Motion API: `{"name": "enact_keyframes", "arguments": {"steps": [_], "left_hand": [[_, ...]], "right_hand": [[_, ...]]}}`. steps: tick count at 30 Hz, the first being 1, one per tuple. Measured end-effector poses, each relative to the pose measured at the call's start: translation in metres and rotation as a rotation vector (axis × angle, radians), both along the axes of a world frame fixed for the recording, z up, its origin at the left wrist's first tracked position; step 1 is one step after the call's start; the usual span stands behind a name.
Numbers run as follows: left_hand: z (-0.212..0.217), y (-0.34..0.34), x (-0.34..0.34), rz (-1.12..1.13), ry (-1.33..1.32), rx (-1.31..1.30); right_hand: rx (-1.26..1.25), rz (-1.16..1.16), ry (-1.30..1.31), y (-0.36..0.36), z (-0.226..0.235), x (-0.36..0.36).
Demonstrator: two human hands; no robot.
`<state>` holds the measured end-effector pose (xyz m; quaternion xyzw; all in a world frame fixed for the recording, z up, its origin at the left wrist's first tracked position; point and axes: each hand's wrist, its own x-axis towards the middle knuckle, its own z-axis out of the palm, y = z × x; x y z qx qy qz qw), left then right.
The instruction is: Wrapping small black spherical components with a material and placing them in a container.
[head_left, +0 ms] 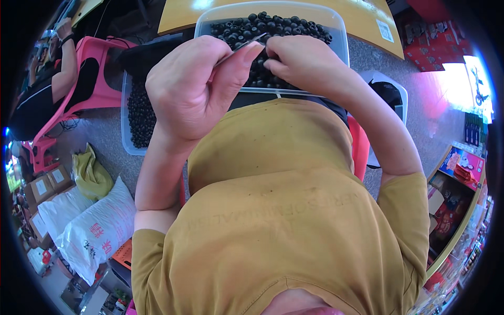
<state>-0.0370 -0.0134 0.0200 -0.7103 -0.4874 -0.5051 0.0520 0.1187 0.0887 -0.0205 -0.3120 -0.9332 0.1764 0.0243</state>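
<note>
My left hand (191,86) is closed, thumb on top, around a thin metal tool (241,46) like a narrow blade, whose tip points to the right. Beside that tip, my right hand (304,60) is closed in a pinch; its fingertips are against something small and dark that I cannot make out. Both hands are over a clear plastic tub (344,39) holding many small round black pieces (273,23), some of which show a hole. My hands cover part of the heap.
A second clear tub (125,126) with smaller black pieces (139,118) stands at the left. Behind the near tub is a wooden table (362,21). At far left, another person's arm (67,68) shows by a pink chair (97,58). White sacks (97,231) lie lower left; a shelf (446,210) stands right.
</note>
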Motion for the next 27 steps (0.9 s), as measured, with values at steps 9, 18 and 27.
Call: {"name": "enact_keyframes", "arguments": {"steps": [9,18,27], "left_hand": [[0.003,-0.002,0.006,-0.038,-0.02,0.015],[0.005,-0.009,0.02,-0.228,-0.053,-0.057],[0.005,-0.006,0.019,-0.225,0.038,-0.046]], "right_hand": [[-1.312,-0.31,0.857,-0.032,0.045,0.022],[-1.64,-0.252,1.155,-0.062,0.058,0.024],[-1.564,-0.191,1.196,-0.07,0.056,0.022]]}}
